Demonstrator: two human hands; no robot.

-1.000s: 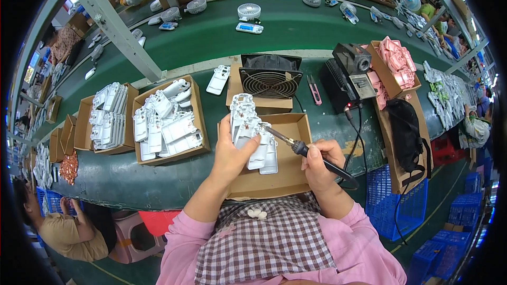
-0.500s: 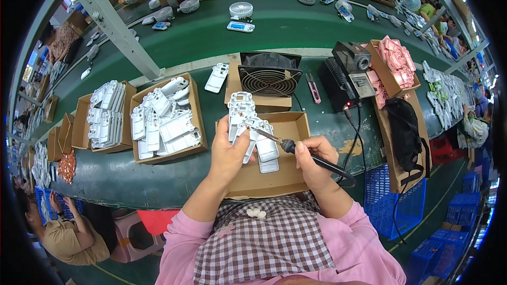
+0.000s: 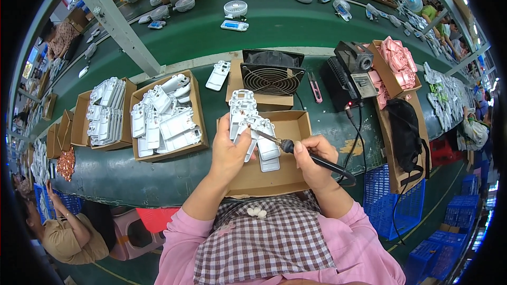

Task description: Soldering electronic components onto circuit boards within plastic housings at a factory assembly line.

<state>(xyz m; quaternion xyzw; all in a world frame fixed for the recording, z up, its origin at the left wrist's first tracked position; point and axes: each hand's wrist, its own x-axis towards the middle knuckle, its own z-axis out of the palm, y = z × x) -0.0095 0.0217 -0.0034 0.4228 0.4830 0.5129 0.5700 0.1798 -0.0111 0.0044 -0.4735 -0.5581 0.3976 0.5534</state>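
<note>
My left hand [image 3: 228, 148] grips a white plastic housing [image 3: 244, 106], its thumb laid near a small copper-coloured piece on it. In my right hand [image 3: 316, 162] is a soldering iron [image 3: 288, 146], held like a pen. Its tip points left and meets the housing close to my left thumb; whether it touches the copper piece is too small to tell. Below the tip, more white housings [image 3: 269, 162] lie over an open cardboard box [image 3: 290, 177] in front of me.
A black fan [image 3: 272, 74] stands behind the box, red-handled tweezers [image 3: 315, 88] and a black soldering station [image 3: 338, 82] to its right. Cardboard boxes of white housings [image 3: 158, 121] and a copper-coloured pile [image 3: 66, 164] lie left. Small fans [image 3: 235, 8] sit on the green conveyor [image 3: 200, 34].
My hands, the housing and the iron stay almost in place. The fans on the conveyor have shifted slightly left. At the lower left, another person's arms have moved.
</note>
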